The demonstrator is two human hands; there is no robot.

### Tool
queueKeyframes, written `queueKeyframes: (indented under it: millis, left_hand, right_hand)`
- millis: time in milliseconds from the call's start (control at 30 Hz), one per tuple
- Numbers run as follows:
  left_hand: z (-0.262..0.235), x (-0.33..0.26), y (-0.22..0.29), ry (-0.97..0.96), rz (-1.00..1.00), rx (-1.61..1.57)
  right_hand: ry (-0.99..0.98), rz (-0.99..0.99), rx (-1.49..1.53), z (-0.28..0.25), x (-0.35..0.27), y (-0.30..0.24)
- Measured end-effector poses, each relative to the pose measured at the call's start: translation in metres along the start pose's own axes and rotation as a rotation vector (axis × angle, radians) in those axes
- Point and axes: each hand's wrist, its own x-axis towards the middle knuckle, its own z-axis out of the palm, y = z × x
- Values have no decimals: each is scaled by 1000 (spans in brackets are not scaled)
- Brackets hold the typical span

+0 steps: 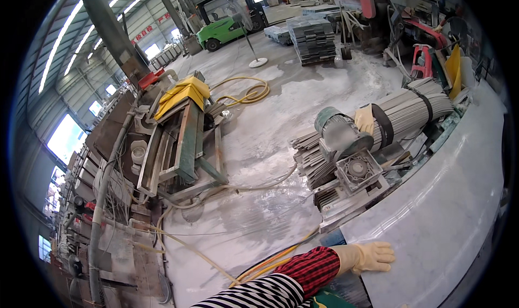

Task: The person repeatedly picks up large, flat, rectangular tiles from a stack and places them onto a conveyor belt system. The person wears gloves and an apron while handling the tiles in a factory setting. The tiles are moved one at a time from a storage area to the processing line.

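White stone slab lies at lower right, the cream-gloved left hand resting unclenched on its near edge; the right hand's state cannot be told. Dusty electric motor and strapped strips crowd the far side.

Far off to the left, a green forklift stands on the wet, whitish floor, with a stack of grey slabs to its right and a shovel just beside that. Nearer, a yellow hose lies coiled; at left a yellow sheet covers one end of a metal frame. At right, a motor sits beside strapped pale strips.
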Motion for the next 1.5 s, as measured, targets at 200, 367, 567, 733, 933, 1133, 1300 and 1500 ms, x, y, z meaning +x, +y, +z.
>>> queueKeyframes:
  millis: [200,367,567,733,933,1133,1300,1500]
  left_hand:
    - [7,4,5,110,-7,98]
    - [-11,-2,2,-50,-118,-164]
    - [-6,22,-47,281,-119,35]
    - [-29,63,-73,297,-243,-78]
    - [-3,66,-84,326,-351,-10]
    - [-4,69,-86,307,-395,-26]
    - [-14,70,-83,302,-408,-35]
    - [-2,69,-85,342,-413,10]
  right_hand:
    - [-23,-8,-57,4,-18,1]
    - [-2,29,-43,20,-26,9]
    - [85,20,-47,39,-30,15]
    - [143,15,29,24,-17,9]
    - [128,29,70,29,14,12]
    - [109,23,87,34,36,13]
    - [97,29,85,37,42,8]
    - [88,27,87,38,44,4]
